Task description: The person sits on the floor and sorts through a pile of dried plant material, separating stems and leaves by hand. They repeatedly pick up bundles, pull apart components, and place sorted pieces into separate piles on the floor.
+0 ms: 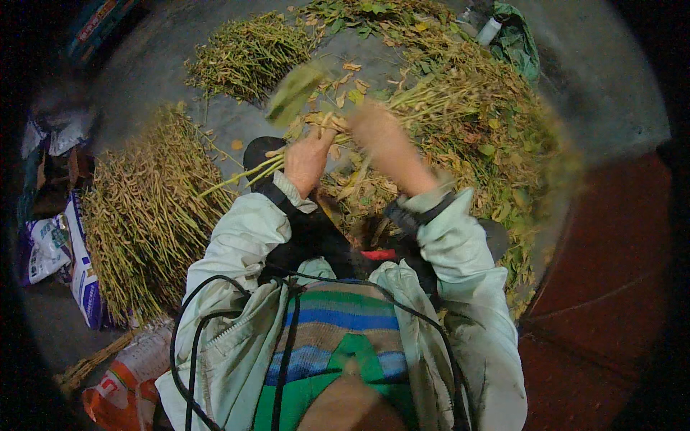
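My left hand (308, 159) is closed around a small bunch of soybean stalks (426, 102). Their bare lower ends stick out to the left below my wrist, while the pod-bearing part stretches to the upper right. Motion blurs my right hand (380, 137), which is at the same bunch just right of my left hand; its fingers cannot be made out. A large yellow-green leaf (295, 91), also blurred, is just above my left hand. Dry leaves (358, 186) and pods lie beneath both hands, between my legs.
Bundled stalks form a large pile (156, 210) at left and a smaller heap (250, 56) ahead. Loose leafy plants (485, 129) spread along the right. A green sack (515, 46) and a white container (489, 31) sit far right; plastic bags (86, 264) lie far left.
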The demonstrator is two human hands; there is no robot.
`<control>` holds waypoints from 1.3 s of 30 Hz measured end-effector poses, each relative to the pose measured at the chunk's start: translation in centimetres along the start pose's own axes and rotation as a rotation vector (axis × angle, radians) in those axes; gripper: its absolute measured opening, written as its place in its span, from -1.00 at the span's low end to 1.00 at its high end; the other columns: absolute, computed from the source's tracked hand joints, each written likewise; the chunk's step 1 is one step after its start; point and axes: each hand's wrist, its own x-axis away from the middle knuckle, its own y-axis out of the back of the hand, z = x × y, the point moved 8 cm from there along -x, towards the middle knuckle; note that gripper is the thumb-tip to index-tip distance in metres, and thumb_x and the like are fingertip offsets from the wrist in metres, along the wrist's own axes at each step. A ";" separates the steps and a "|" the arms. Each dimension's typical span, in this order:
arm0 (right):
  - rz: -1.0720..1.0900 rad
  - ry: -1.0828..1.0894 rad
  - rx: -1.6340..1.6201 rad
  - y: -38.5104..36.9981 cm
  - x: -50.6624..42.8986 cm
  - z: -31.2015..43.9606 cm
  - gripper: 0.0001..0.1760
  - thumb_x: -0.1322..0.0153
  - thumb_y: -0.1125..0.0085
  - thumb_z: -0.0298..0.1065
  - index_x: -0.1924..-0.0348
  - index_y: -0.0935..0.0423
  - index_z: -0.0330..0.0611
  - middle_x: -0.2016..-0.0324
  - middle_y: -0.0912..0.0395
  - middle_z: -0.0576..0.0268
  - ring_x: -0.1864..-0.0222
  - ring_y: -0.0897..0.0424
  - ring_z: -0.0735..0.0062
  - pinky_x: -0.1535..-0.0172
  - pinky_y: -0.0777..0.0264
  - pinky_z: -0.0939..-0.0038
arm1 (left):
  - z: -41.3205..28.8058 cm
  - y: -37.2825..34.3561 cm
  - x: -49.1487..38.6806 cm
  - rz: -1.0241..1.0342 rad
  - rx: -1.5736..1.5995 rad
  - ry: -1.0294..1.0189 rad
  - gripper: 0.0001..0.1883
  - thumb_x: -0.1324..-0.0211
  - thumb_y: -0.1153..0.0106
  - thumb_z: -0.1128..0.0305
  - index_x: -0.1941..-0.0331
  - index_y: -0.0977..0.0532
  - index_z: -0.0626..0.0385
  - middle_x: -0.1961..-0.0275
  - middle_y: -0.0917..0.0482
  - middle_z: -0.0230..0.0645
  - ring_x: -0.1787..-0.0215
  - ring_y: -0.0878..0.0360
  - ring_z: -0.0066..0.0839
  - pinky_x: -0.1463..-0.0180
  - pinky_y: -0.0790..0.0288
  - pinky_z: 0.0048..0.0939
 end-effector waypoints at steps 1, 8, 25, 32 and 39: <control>-0.151 -0.306 -0.312 2.4 0.2 -4.4 -0.82 -0.35 0.15 -0.36 0.37 -0.40 -0.25 0.41 -0.43 0.13 0.36 -0.44 0.30 0.30 -0.34 0.31 | -0.6 0.9 0.1 -0.004 -0.030 0.026 -0.73 0.05 0.02 0.43 0.18 -0.38 -0.04 0.34 -0.45 -0.25 0.39 -0.51 -0.22 0.50 -0.37 -0.33; 0.075 -0.132 -0.157 -7.1 -1.2 5.4 -0.89 -0.29 0.11 -0.35 0.48 -0.36 -0.16 0.36 -0.37 0.22 0.32 -0.37 0.24 0.22 -0.28 0.30 | -3.8 4.6 -2.3 -0.211 -0.156 0.440 -0.76 0.03 0.05 0.50 0.20 -0.38 -0.01 0.33 -0.45 -0.24 0.38 -0.52 -0.21 0.48 -0.38 -0.24; -1.218 -1.008 -0.782 20.5 23.8 -15.6 -0.78 -0.39 0.10 -0.30 0.15 -0.44 -0.12 0.53 -0.30 0.43 0.54 -0.26 0.71 0.60 -0.13 0.63 | 6.3 6.5 1.0 -0.090 0.067 0.106 -0.66 0.10 0.07 0.58 0.17 -0.40 -0.03 0.35 -0.41 -0.21 0.35 -0.43 -0.10 0.39 -0.31 -0.15; -0.500 -1.131 -1.141 5.2 9.8 -15.1 -0.51 -0.29 -0.16 -0.09 0.00 -0.37 -0.15 0.52 -0.27 0.44 0.55 -0.19 0.74 0.54 -0.10 0.69 | 0.9 9.5 0.2 -0.224 -0.089 -0.066 -0.72 0.15 -0.01 0.53 0.26 -0.44 -0.03 0.40 -0.37 -0.35 0.42 -0.44 -0.31 0.47 -0.32 -0.32; -0.262 -0.818 -0.965 -1.5 3.4 -13.1 -0.81 -0.29 -0.08 -0.27 0.29 -0.47 -0.16 0.41 -0.45 0.20 0.34 -0.45 0.44 0.43 -0.38 0.40 | 1.2 7.2 1.1 -0.152 -0.069 -0.060 -0.73 0.07 0.04 0.52 0.21 -0.44 0.00 0.36 -0.44 -0.29 0.36 -0.49 -0.26 0.42 -0.35 -0.32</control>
